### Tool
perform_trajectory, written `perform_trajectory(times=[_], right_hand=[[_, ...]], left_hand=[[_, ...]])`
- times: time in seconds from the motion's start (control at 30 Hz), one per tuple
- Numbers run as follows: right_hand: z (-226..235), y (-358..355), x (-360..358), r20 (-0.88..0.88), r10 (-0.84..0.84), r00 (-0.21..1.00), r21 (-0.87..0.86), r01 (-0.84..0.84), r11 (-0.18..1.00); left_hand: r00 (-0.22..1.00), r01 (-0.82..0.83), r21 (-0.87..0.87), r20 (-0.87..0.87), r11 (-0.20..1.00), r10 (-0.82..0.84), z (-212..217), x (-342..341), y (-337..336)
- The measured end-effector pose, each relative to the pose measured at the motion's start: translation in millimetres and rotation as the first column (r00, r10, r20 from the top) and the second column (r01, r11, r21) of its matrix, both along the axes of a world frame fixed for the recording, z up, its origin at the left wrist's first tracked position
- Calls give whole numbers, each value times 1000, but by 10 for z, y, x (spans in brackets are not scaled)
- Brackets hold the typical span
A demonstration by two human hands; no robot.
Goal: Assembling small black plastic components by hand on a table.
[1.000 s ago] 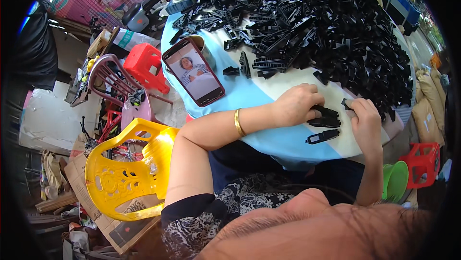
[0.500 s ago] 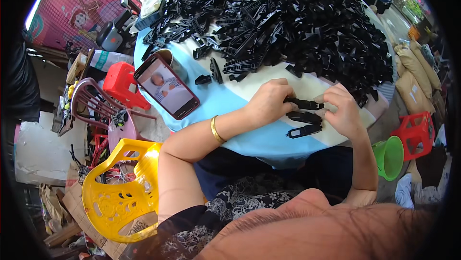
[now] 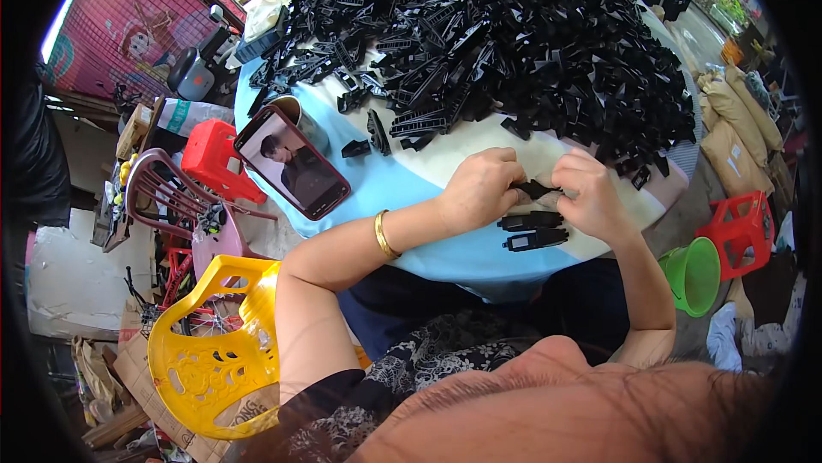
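Note:
Between my two hands is a small black plastic part [image 3: 539, 190], partly hidden by the fingers. My left hand [image 3: 484, 189] grips its left end, fingers curled. On the other end my right hand [image 3: 591, 193] pinches with thumb and fingers. Just nearer to me, two black plastic pieces [image 3: 534, 239] lie side by side on the tablecloth, below my hands. Beyond the hands spreads a large heap of similar black plastic parts [image 3: 514, 44]. A few loose pieces [image 3: 378, 132] lie at the heap's near left edge.
A phone [image 3: 293, 160] with a lit screen leans against a round tin [image 3: 301, 117] on the blue and cream tablecloth [image 3: 428, 249]. Left of the table stand a yellow chair [image 3: 214, 352], a pink chair [image 3: 214, 228] and a red stool [image 3: 214, 155]. A green bucket [image 3: 692, 279] and another red stool [image 3: 743, 232] are at right.
Both hands have drawn slightly closer together around the black part, which is now more covered by the fingers. The phone's picture has changed.

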State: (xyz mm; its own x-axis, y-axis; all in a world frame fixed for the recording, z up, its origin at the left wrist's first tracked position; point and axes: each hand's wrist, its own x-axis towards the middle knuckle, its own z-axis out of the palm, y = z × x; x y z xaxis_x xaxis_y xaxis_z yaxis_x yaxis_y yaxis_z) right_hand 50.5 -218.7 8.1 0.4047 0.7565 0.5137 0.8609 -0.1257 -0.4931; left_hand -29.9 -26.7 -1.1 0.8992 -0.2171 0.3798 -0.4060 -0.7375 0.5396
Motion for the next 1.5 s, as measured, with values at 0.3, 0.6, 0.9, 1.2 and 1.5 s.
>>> perform_trajectory(times=[0.3,0.6,0.9,1.2,1.5], right_hand=[[238,202,144,172,-74,982,-150,100,984],[-40,454,268,373,-102,922,-165,175,971],[138,59,198,-404,-5,915,-30,-8,1000],[94,20,203,-434,-130,891,-142,74,987],[187,-34,133,-48,-287,957,-238,269,933]], left_hand=[[794,-603,230,263,764,548,167,280,545],[821,-567,235,229,789,522,107,238,496],[839,-191,-758,-455,624,-297,187,222,405],[786,-259,-866,-447,429,-428,180,208,314],[944,-145,-477,-329,867,-23,-22,185,179]])
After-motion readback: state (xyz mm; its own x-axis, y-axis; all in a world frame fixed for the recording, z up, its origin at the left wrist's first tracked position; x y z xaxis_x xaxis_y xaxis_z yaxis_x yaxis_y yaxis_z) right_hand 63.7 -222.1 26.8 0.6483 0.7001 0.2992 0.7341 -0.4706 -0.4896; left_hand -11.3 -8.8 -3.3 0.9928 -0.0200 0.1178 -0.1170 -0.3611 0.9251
